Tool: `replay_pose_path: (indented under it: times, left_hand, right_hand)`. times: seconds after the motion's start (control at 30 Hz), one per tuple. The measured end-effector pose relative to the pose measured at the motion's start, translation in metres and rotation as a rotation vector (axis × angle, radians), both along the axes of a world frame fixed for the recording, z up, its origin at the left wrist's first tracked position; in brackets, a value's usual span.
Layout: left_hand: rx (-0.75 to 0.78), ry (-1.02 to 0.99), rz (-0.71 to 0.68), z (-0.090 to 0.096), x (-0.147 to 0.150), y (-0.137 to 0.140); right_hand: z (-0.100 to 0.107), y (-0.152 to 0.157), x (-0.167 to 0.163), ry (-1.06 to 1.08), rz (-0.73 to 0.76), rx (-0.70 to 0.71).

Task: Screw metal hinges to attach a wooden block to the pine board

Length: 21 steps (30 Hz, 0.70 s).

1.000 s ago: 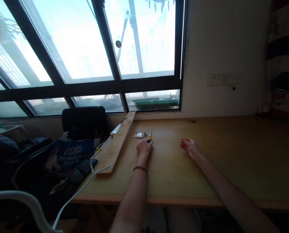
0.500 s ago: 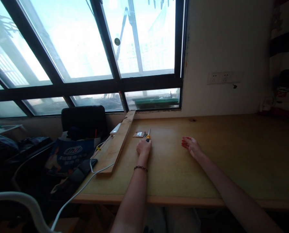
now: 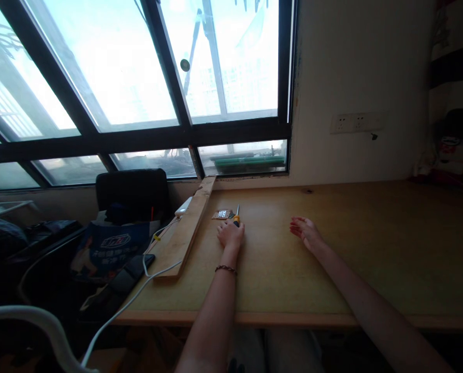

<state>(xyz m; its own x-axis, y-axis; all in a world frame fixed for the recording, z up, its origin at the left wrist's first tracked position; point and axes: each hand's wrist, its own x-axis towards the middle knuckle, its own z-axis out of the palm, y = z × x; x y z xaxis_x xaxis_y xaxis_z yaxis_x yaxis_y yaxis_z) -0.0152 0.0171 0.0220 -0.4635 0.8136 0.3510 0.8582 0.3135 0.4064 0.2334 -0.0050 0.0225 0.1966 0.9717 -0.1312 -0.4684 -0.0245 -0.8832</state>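
My left hand (image 3: pixel 230 234) is low over the table, its fingers loosened and spreading to the left, right behind a screwdriver (image 3: pixel 236 219). The screwdriver has a yellow and black handle and a thin metal shaft pointing away from me. Part of its handle is hidden by the hand, so I cannot tell whether they still touch. Just beyond the fingers lies a small brown piece with a white, dark-marked face (image 3: pixel 222 213). Small dark pieces (image 3: pixel 232 213), too small to name, lie between it and the screwdriver. Off to the right, my right hand (image 3: pixel 307 234) hovers open and holds nothing.
A long wooden board (image 3: pixel 187 228) lies along the left side of the table (image 3: pixel 270 280). White cable (image 3: pixel 128 306) runs over the board and down past the table edge. A chair (image 3: pixel 132 191) with a blue bag (image 3: pixel 111 246) stands left, below the window.
The fingers of my left hand have loosened from a fist around the screwdriver handle and spread to the left. The screwdriver and my right hand have hardly moved.
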Motion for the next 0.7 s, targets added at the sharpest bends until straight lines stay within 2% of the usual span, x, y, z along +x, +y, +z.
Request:
replay_pose_path:
  times: [0.07,0.1,0.2,0.27,0.37,0.43,0.5,0.6,0.7]
  left_hand:
    - [0.122,0.023,-0.023,0.005,0.008,-0.006]
    - [0.195,0.029,-0.077,0.007,0.014,-0.009]
    - [0.385,-0.027,-0.408,0.008,0.040,-0.020]
    - [0.437,-0.184,-0.665,0.003,0.062,-0.027]
    - [0.343,-0.606,-0.933,-0.010,0.093,-0.037]
    - [0.251,-0.882,-1.021,-0.018,0.106,-0.040]
    - [0.213,-1.070,-1.062,-0.024,0.112,-0.040]
    - [0.226,-1.222,-1.060,-0.026,0.113,-0.036]
    - [0.267,-1.302,-1.066,-0.023,0.112,-0.033]
  right_hand:
    - [0.000,0.000,0.000,-0.011,0.005,-0.006]
    - [0.000,0.000,-0.001,-0.019,0.008,-0.009]
    - [0.000,0.000,-0.003,-0.070,0.024,0.003]
    - [0.000,-0.002,-0.006,-0.128,0.046,0.057]
    - [-0.002,-0.006,-0.014,-0.245,0.111,0.200]
    - [-0.005,-0.008,-0.022,-0.343,0.165,0.307]
    - [-0.009,-0.011,-0.031,-0.450,0.212,0.416]
    - [-0.016,-0.015,-0.042,-0.616,0.223,0.546]
    - [-0.016,-0.021,-0.047,-0.699,0.250,0.591]
